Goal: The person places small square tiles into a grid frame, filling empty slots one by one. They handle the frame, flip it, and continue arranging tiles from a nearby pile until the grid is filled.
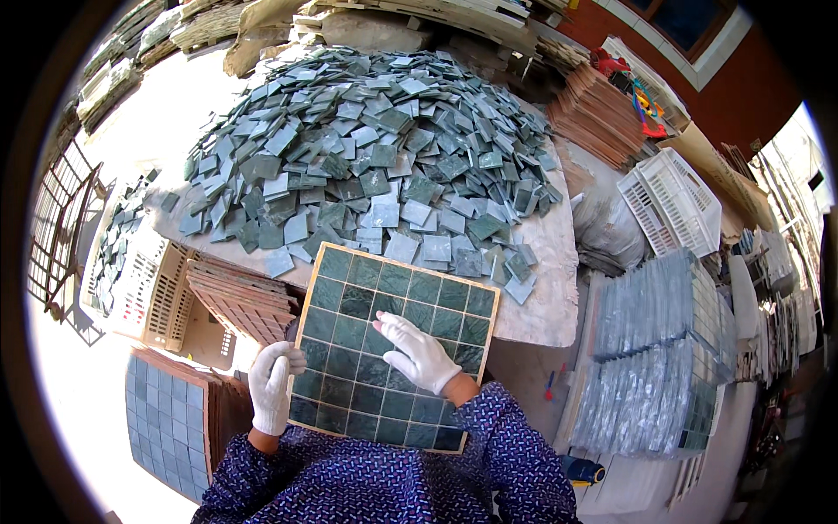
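A shallow wooden-edged tile frame [388,301], filled with rows of dark green square stone tiles, tilts between my body and the stone-topped table. My left hand [276,386], in a white glove, is closed at the left rim of this frame, its fingertips curled over the edge. Across the middle of the tiles lies my right hand [417,351], also gloved, fingers stretched out and bare fingertips showing. It touches the tile faces and grips nothing. Just beyond the frame, a large heap of loose green-grey square tiles [367,148] covers most of the table [550,297].
Stacked brown frames [240,297] and a pale plastic crate [166,297] stand left, above a tiled panel stack [166,419]. On the right are plastic-wrapped tile stacks [642,349], a white crate [672,201] and more brown frames [598,113]. A blue tool [583,470] lies low right.
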The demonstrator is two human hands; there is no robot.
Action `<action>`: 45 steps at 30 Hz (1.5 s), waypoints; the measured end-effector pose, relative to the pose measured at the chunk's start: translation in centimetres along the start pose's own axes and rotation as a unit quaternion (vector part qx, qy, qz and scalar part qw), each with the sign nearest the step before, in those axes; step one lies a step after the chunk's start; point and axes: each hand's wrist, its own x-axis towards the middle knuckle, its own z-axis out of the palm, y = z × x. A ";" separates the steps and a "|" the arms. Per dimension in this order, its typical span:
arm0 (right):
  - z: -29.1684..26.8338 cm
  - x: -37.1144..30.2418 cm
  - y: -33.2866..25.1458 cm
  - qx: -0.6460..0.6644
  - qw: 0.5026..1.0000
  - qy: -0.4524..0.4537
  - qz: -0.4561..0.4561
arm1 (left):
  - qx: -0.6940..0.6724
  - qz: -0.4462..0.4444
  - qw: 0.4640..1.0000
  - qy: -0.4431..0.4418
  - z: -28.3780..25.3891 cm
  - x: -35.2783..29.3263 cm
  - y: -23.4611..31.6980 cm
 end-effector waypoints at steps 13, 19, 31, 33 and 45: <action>1.7 -10.8 -1.4 -0.133 0.970 0.136 0.152 | 0.147 0.022 0.987 -0.069 1.6 -0.7 -0.9; -1.1 -6.3 -1.0 0.055 0.974 0.113 0.190 | 0.217 0.083 0.970 -0.064 -0.4 -1.1 -1.0; 6.3 -7.1 -5.0 -0.278 0.949 -0.146 -0.016 | 0.088 -0.005 0.984 0.153 -9.3 -1.4 -0.6; 8.3 -4.8 -6.0 -0.228 0.955 -0.171 -0.079 | 0.064 0.006 0.989 0.130 -8.4 -1.0 -1.7; 0.9 -2.0 1.4 -0.339 0.935 0.015 0.097 | 0.327 0.076 0.942 0.005 -7.5 -2.5 -1.0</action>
